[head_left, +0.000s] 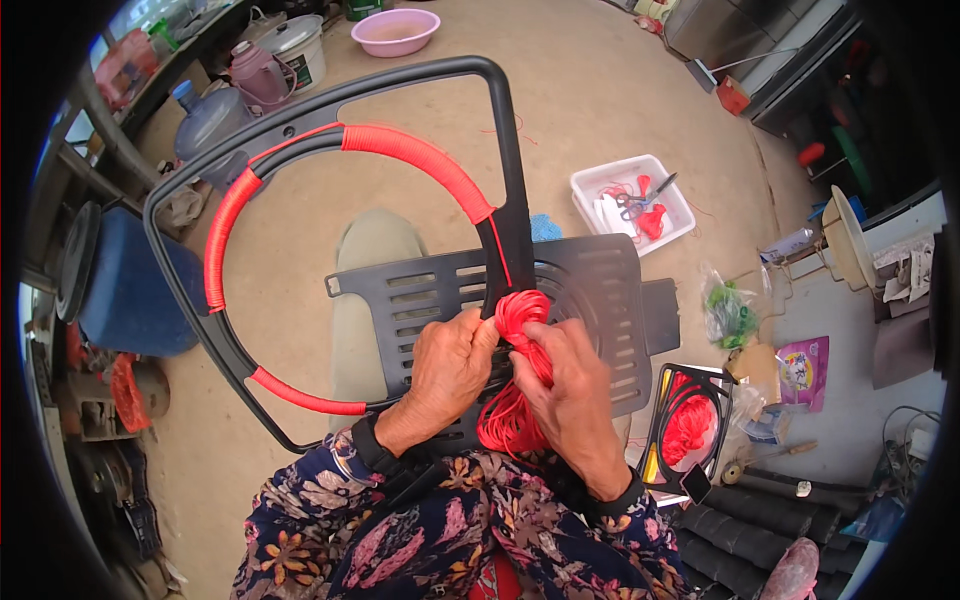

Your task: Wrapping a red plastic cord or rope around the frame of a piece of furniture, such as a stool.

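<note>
A black frame (508, 130) with a rounded outer edge and an inner ring stands tilted before me. Red cord is wound tightly around parts of the ring, the longest wrap (420, 160) at its upper right. My left hand (445, 365) is closed on the ring's lower right part. My right hand (568, 390) grips a looped bundle of red cord (522, 312) right beside it; loose loops hang below toward my lap. A single strand runs from the bundle up the bare black part to the wrap. Behind both hands lies a slotted black plastic panel (600, 275).
A white tray (580, 195) with scissors and red cord sits on the floor at right. Nearer stands a box with a black-framed holder (655, 440) full of red cord. A blue barrel (135, 285) is at left; a pink basin (395, 48) is farther off.
</note>
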A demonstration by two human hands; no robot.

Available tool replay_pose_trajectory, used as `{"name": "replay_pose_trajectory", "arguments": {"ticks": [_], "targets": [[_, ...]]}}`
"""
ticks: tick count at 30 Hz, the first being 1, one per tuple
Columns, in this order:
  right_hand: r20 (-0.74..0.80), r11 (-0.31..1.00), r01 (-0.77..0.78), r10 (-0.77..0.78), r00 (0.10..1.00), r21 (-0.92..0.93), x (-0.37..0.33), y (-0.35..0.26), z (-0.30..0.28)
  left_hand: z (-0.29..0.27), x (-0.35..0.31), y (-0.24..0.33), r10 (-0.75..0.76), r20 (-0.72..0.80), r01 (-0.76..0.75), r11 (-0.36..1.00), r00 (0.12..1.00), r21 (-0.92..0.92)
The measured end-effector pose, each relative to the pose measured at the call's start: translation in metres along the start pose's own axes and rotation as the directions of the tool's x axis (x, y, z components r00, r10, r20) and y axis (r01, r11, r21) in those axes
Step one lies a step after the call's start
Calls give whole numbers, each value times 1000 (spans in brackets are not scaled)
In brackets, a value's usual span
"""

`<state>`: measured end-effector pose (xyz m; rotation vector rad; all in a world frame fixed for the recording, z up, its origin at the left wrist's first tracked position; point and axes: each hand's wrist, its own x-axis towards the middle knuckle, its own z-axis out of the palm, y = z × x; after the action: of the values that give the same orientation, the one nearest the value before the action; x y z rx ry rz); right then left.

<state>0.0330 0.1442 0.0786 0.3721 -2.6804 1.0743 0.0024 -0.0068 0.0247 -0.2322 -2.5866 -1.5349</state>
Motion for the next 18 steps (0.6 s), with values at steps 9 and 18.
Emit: {"name": "replay_pose_trajectory", "arguments": {"ticks": [9, 18], "targets": [[232, 998, -59, 64, 971, -26, -16, -6, -3, 5, -8, -9, -151, 35, 155, 963, 988, -219], [142, 967, -170, 144, 979, 190, -21, 1, -15, -12, -3, 5, -294, 343, 429, 788, 892, -441]]}}
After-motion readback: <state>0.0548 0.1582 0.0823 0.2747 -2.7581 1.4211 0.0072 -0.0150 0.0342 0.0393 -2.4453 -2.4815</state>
